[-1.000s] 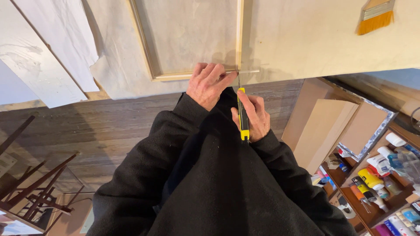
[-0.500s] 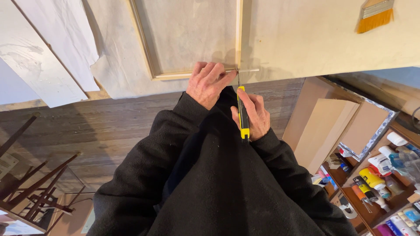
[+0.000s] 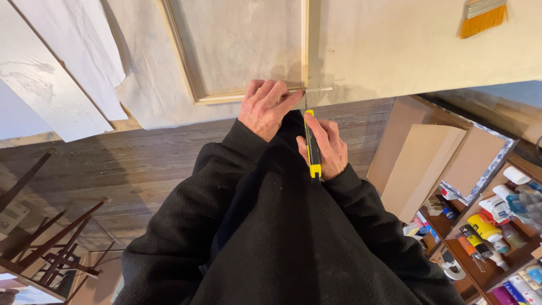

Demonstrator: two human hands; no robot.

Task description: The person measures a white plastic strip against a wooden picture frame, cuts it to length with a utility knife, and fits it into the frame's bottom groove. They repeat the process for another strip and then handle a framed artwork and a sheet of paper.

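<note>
Two bare hands work at the near corner of a wooden stretcher frame (image 3: pixel 195 90) lying on pale canvas (image 3: pixel 384 51). The left hand (image 3: pixel 264 108) lies spread, fingers pressing the frame's bottom bar. The right hand (image 3: pixel 326 146) is wrapped around a yellow-and-black utility knife (image 3: pixel 311 144), tip at the corner. A yellow-bristled brush (image 3: pixel 481 17) lies well apart.

Floor (image 3: pixel 141 164): dark grey-brown wood planks, grain visible. Work surface covered in pale cream paper (image 3: pixel 395 51). White boards (image 3: pixel 51 96) lean at upper left. Dark wooden easel legs (image 3: pixel 51 248) at lower left. Brown cardboard sheets (image 3: pixel 423 164) stand at right, beside a wooden shelf (image 3: pixel 480 265) of paint bottles
</note>
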